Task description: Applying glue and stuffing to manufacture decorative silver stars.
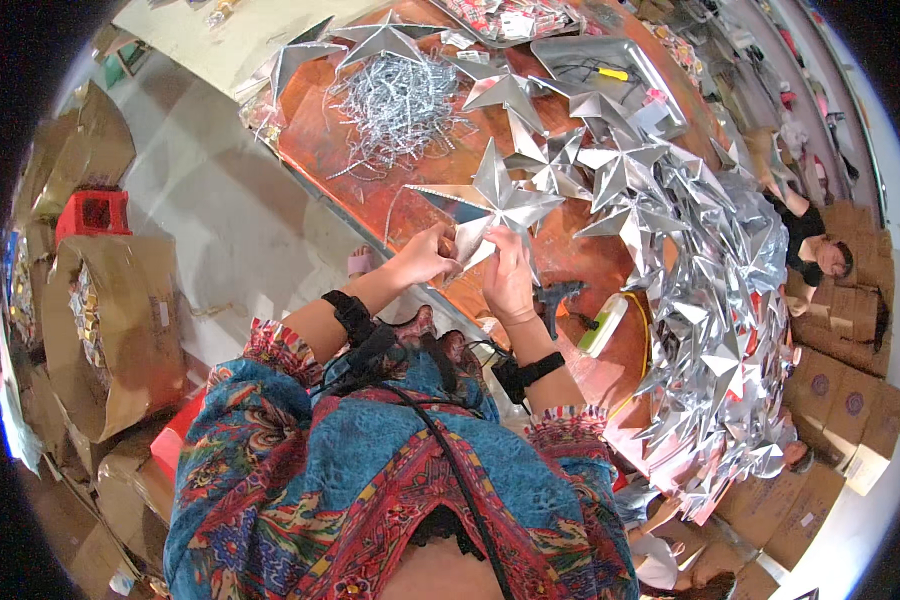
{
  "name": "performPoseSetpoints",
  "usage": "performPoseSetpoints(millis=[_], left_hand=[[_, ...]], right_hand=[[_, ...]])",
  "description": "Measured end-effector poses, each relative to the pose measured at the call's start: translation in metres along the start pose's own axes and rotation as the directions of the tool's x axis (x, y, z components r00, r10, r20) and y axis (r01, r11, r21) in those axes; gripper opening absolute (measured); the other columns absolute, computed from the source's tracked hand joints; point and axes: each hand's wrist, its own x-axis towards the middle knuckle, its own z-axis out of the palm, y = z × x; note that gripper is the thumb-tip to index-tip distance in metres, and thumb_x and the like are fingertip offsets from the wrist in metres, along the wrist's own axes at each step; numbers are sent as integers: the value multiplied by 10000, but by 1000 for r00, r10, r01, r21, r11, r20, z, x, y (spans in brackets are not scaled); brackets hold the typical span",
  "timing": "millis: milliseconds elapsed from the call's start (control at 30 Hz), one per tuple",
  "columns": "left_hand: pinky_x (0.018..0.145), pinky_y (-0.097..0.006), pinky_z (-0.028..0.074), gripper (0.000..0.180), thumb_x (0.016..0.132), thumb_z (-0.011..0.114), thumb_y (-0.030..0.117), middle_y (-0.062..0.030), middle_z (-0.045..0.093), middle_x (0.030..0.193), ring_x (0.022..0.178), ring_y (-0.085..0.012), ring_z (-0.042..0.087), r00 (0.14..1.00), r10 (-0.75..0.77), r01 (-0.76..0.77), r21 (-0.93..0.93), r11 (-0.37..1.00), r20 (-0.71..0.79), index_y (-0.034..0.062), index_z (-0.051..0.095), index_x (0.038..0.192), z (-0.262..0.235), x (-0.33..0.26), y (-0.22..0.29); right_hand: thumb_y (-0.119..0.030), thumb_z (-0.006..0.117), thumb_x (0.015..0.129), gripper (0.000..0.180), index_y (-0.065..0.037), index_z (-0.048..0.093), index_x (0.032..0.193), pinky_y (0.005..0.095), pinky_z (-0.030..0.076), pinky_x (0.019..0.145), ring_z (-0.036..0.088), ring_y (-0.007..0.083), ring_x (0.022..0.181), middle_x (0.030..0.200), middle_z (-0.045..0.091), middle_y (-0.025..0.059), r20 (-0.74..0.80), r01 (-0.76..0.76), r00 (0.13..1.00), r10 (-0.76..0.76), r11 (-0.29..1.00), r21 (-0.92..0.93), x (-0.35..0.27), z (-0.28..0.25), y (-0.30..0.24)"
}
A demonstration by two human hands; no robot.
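Note:
A silver folded metallic star (497, 200) is held over the near part of the orange-red table (315, 130). My left hand (428, 254) pinches the star's lower-left edge, its fingers closed. My right hand (510, 275) grips the star close to its near point, with fingers bent against the surface. What lies between the fingertips is too small to make out. Just beyond the star is a loose heap of thin silvery twisted strips (400, 105). A large pile of similar silver stars (700, 290) covers the right side of the table.
Near my right forearm lie a dark pistol-shaped tool (557, 298), a white-and-green box (600, 326) and a yellow cord (646, 340). A metal tray (660, 75) with a yellow-handled tool stands at the back. Cardboard boxes (120, 340) and a red stool (92, 214) are left; other people work at right.

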Motion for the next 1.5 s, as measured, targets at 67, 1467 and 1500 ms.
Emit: performPoseSetpoints(millis=[67, 1467, 1500], left_hand=[[603, -291, 471, 536, 620, 728, 94, -103, 609, 790, 700, -167, 590, 999, -10, 11, -50, 999, 35, -36, 462, 1067, 0, 0, 0], [620, -258, 447, 350, 747, 686, 200, -61, 644, 818, 695, -98, 568, 998, -18, 34, 300, 953, -55, -29, 625, 1004, -51, 17, 43], [621, -252, 442, 352, 751, 685, 201, -55, 645, 829, 705, -86, 567, 999, -36, 32, 245, 969, 10, -26, 625, 1015, -60, 17, 42]], right_hand=[[127, 440, 708, 406, -49, 445, 1074, 430, 393, 847, 506, 376, 979, 1053, 519, 191, -12, -12, 1000, 12, 1000, -12, -1, 0, 0], [-97, 502, 844, 235, -17, 379, 1028, 452, 458, 664, 599, 392, 783, 864, 634, 190, 54, -571, 821, 568, 819, 57, -43, -9, 3], [-97, 502, 844, 235, -17, 379, 1028, 452, 458, 664, 599, 392, 783, 864, 634, 190, 45, -551, 834, 549, 833, 55, -41, -10, 2]])
